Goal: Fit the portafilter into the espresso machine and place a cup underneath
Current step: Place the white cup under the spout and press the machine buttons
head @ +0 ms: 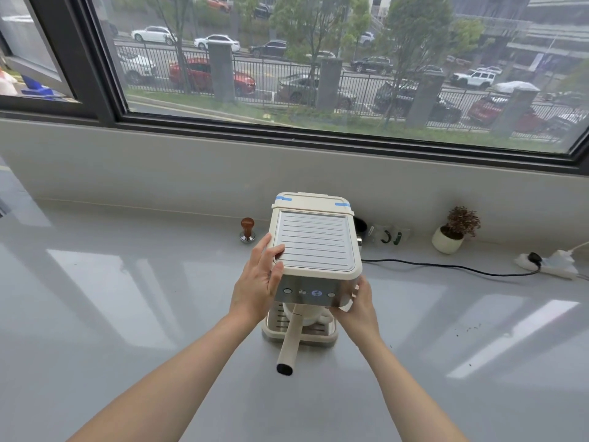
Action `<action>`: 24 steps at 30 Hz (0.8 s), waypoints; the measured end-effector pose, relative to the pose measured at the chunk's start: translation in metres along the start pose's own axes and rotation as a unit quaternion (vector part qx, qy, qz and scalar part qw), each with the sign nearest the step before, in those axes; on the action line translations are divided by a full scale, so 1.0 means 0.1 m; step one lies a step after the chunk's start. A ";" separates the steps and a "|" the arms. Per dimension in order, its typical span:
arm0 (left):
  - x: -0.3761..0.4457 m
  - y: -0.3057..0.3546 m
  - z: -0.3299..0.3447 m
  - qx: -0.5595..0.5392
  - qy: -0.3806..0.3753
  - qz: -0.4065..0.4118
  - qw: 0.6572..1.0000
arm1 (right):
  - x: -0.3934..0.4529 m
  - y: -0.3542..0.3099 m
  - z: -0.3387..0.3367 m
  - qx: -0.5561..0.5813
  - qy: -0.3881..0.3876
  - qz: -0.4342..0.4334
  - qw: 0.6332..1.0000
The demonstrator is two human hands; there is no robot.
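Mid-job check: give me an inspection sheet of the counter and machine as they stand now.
Surface: grey glossy counter, dark specks at right.
Job's things: espresso machine; portafilter under its front, handle pointing at the person; white cup underneath, partly hidden.
Clutter: tamper, potted plant, clear packets behind the machine.
Grippers: left hand flat on the machine's left side; right hand at its lower right corner.
Cables: black cord to power strip.
Surroundings: window, parked cars.

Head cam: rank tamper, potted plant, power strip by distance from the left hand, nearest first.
From the left hand, resting on the espresso machine's left side:
1. Tamper, just up-left of the hand, by the wall.
2. Potted plant, past the machine on its right, by the wall.
3. Power strip, farthest right on the counter.
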State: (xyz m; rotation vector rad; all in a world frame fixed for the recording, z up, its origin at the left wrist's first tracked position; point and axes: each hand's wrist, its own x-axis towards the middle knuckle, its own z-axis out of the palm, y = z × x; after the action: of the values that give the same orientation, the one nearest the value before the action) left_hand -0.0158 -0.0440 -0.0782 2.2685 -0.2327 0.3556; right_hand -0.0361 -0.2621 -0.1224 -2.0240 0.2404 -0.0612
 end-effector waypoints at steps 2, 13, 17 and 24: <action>-0.02 0.02 0.00 -0.013 0.000 -0.005 1.000 | -0.10 -0.07 -0.03 0.022 -0.018 -0.045 0.999; -0.05 0.11 -0.01 -0.035 -0.014 -0.032 0.999 | -0.19 -0.42 0.08 -0.034 0.105 -0.100 0.989; -0.06 0.15 -0.02 -0.036 -0.014 -0.037 0.999 | -0.23 -0.43 0.07 -0.080 0.125 -0.107 0.983; -0.07 0.16 -0.05 -0.030 -0.031 -0.043 0.998 | -0.26 -0.42 0.06 -0.149 0.130 -0.143 0.970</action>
State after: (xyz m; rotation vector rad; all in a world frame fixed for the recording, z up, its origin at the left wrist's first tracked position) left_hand -0.0275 -0.0503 -0.0663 2.2235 -0.1742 0.2314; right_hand -0.0549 -0.2337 -0.0863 -2.3376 0.1233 -0.5004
